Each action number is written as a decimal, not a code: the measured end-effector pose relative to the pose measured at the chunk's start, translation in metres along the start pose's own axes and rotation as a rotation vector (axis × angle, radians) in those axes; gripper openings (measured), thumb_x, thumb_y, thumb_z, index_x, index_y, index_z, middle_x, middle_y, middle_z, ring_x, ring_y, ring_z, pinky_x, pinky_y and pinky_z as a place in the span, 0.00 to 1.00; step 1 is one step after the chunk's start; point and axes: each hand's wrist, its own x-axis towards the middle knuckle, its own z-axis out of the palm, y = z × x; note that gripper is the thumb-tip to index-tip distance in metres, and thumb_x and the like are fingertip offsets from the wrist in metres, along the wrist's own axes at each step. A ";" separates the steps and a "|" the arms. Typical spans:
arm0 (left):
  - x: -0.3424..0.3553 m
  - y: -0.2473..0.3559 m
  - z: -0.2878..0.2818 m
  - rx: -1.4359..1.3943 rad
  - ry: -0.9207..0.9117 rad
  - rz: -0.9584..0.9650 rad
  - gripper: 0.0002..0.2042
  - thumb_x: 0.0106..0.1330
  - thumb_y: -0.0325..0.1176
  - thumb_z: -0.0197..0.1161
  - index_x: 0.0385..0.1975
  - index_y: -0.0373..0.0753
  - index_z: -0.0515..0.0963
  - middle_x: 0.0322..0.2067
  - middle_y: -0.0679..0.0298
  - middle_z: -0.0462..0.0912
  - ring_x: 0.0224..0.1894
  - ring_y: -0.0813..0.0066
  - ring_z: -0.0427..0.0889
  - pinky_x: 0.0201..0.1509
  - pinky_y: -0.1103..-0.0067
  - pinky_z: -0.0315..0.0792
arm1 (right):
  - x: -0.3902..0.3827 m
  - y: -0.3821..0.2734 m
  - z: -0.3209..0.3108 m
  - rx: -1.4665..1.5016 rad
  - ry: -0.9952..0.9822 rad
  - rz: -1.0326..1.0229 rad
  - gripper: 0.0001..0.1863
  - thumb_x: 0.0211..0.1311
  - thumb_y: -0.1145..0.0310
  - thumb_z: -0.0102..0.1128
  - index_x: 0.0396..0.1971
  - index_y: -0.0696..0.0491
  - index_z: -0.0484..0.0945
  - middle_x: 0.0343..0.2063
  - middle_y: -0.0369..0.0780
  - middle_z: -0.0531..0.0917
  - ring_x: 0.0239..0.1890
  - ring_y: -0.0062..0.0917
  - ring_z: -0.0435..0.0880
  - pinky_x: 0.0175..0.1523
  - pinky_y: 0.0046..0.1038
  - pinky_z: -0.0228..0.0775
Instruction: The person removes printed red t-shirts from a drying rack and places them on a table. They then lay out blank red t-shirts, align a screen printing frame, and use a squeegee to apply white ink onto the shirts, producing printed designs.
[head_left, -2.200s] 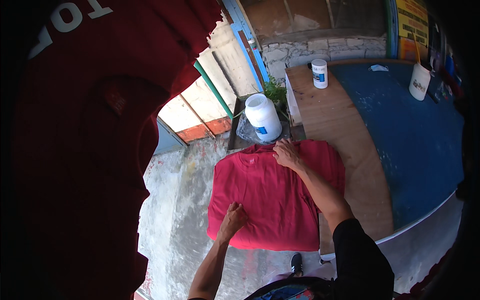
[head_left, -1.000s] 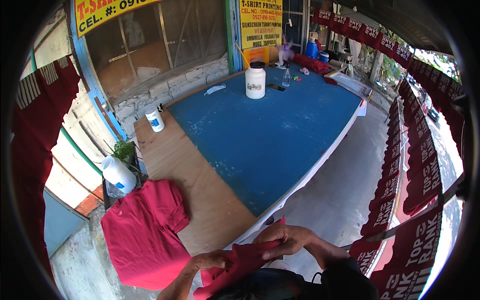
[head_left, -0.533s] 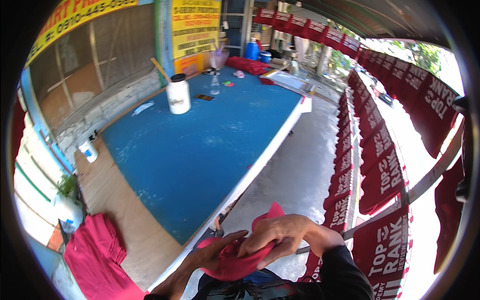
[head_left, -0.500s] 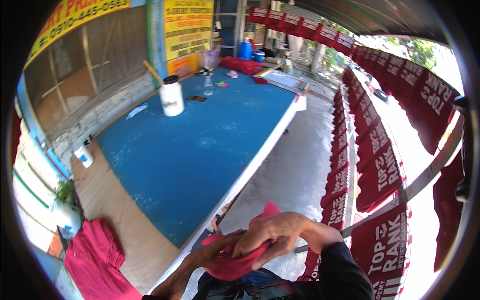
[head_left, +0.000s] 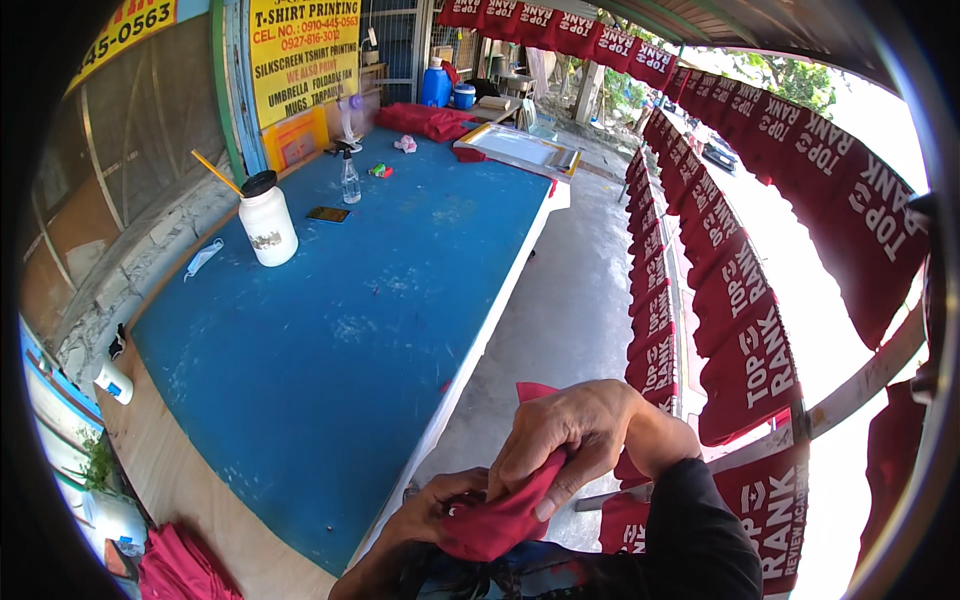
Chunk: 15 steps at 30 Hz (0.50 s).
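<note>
Close to my body, a piece of dark red cloth (head_left: 492,528) is bunched between both hands. My right hand (head_left: 570,432) arches over it from the right, fingers and thumb pinching its upper fold. From the left, my left hand (head_left: 428,508) is closed around the cloth's other side; most of its fingertips are hidden by the fabric. A loose corner of cloth pokes up behind the right knuckles. Both hands are just off the near right edge of the blue-topped table (head_left: 330,400).
On the table stand a white jar (head_left: 268,228) with black lid, a clear bottle (head_left: 350,180) and a face mask (head_left: 203,258). Printed red cloths (head_left: 745,350) hang in rows at right. More red cloth (head_left: 180,565) lies at lower left. A framed screen (head_left: 520,148) rests beyond.
The view has turned, so the table and jar sit further left. Both hands keep hold of the red cloth, and the right hand has shifted its grip slightly.
</note>
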 end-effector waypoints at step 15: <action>0.146 -0.076 -0.054 0.530 0.226 -0.015 0.13 0.75 0.26 0.64 0.57 0.35 0.81 0.60 0.52 0.83 0.63 0.56 0.82 0.67 0.67 0.76 | -0.156 -0.001 -0.160 -0.045 0.071 -0.123 0.15 0.60 0.70 0.81 0.29 0.66 0.85 0.43 0.65 0.88 0.31 0.46 0.93 0.35 0.35 0.84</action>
